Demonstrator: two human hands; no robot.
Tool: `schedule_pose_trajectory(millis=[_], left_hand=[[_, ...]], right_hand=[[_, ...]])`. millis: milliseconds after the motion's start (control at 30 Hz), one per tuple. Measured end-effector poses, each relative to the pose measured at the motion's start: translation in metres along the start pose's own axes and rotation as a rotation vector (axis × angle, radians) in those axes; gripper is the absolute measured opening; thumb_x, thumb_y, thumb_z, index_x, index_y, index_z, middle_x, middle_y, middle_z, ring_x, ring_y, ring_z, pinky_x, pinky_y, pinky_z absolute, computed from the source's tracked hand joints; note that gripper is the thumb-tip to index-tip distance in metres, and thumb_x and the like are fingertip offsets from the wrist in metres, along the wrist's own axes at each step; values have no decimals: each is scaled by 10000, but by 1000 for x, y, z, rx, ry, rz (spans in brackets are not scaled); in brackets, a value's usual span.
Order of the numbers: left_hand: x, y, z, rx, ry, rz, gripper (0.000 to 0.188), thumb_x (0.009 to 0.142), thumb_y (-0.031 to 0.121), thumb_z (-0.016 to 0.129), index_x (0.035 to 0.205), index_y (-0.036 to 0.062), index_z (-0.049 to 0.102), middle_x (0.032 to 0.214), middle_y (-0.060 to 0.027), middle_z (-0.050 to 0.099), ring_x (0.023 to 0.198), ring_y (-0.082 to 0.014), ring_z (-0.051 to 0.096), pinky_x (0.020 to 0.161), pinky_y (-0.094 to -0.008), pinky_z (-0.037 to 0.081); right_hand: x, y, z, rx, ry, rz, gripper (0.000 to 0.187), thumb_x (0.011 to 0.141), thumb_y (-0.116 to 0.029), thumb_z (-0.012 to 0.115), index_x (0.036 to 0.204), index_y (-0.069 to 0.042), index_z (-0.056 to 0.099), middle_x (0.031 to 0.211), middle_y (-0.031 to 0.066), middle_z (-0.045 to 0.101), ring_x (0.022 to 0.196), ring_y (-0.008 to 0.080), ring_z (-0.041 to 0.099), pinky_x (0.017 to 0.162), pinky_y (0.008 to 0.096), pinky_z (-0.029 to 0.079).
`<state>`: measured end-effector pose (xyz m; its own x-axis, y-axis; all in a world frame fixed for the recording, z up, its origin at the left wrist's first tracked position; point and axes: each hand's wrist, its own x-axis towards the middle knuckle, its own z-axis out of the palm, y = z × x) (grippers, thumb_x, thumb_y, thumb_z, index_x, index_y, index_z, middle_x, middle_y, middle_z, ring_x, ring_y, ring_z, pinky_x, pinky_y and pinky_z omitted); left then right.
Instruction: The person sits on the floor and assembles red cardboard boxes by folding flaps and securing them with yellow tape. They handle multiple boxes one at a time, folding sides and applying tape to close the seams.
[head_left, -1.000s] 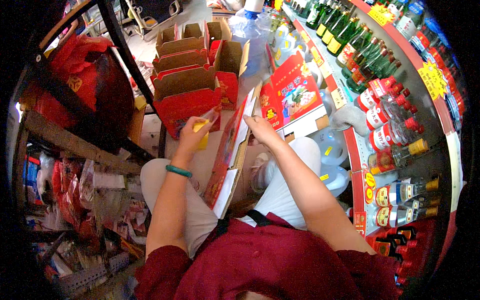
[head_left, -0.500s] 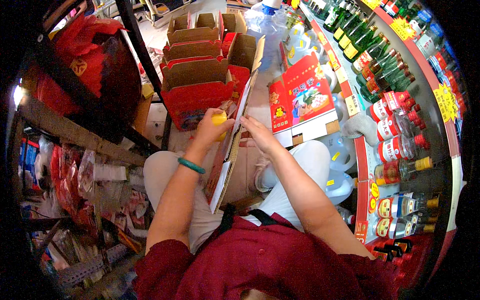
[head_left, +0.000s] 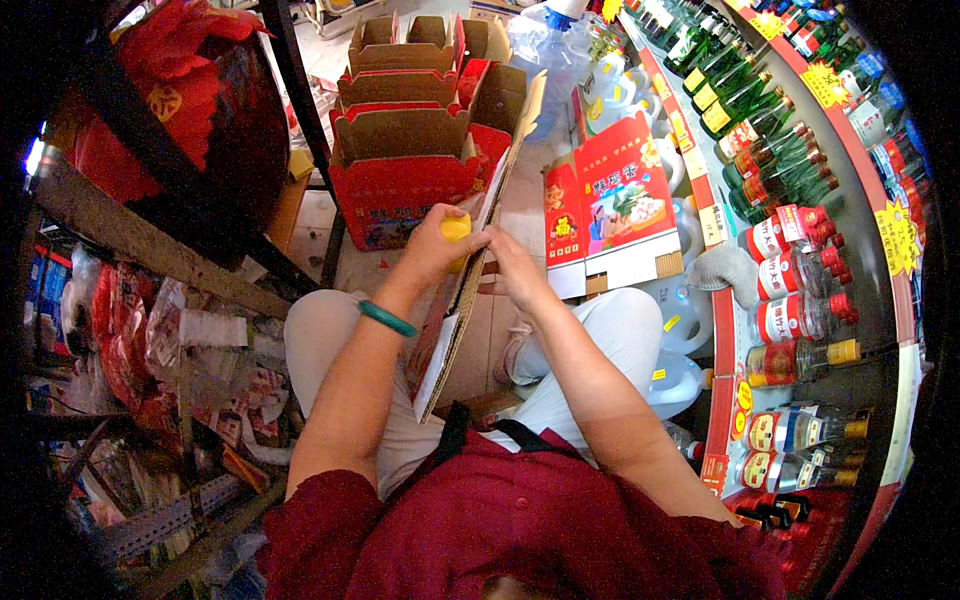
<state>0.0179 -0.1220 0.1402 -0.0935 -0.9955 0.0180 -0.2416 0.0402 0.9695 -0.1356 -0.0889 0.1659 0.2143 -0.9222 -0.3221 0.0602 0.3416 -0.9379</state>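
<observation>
We are seeing brighter light on the floor (head_left: 521,178) beyond the left hand (head_left: 436,250), deep shadow around the rack (head_left: 135,233) to its left, and fisheye bending at the black rim.

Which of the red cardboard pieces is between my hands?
The edge-on panel between your left hand and right hand. The other flat panel, at right, shows its printed face; the open boxes stand beyond.

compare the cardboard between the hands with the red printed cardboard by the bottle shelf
The held cardboard is turned nearly edge-on to the camera; the shelf-side cardboard shows its printed face broadly. The left hand and right hand are at the held cardboard, while neither touches the shelf-side cardboard. Both have red and white areas.
</observation>
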Motion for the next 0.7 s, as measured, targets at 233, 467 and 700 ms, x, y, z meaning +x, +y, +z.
schedule_pose_trajectory(millis=[233, 467, 700], left_hand=[[-5, 23, -20, 169, 84, 20, 563, 668, 376, 756, 1046, 52, 494, 968, -161, 589, 895, -282, 582, 791, -360, 454], [-8, 28, -18, 298, 154, 164, 522, 660, 319, 742, 1044, 54, 508, 987, -185, 591, 925, -329, 584, 798, -391, 455], [-21, 33, -35, 249, 153, 98, 474, 669, 275, 724, 1044, 69, 520, 980, -174, 607, 904, -316, 599, 777, -379, 468]], right_hand=[[-9, -19, -28, -700, 299, -230, 333, 832, -270, 510, 1010, 11, 535, 834, 219, 620, 709, 345, 610, 652, 413, 502], [-21, -20, -45, -1046, 508, -252, 299, 768, -217, 530, 923, 39, 529, 779, 283, 596, 780, 438, 589, 729, 495, 465], [-30, -21, -80, -1074, 478, -278, 271, 743, -203, 564, 854, 44, 574, 800, 275, 603, 780, 424, 597, 723, 483, 473]])
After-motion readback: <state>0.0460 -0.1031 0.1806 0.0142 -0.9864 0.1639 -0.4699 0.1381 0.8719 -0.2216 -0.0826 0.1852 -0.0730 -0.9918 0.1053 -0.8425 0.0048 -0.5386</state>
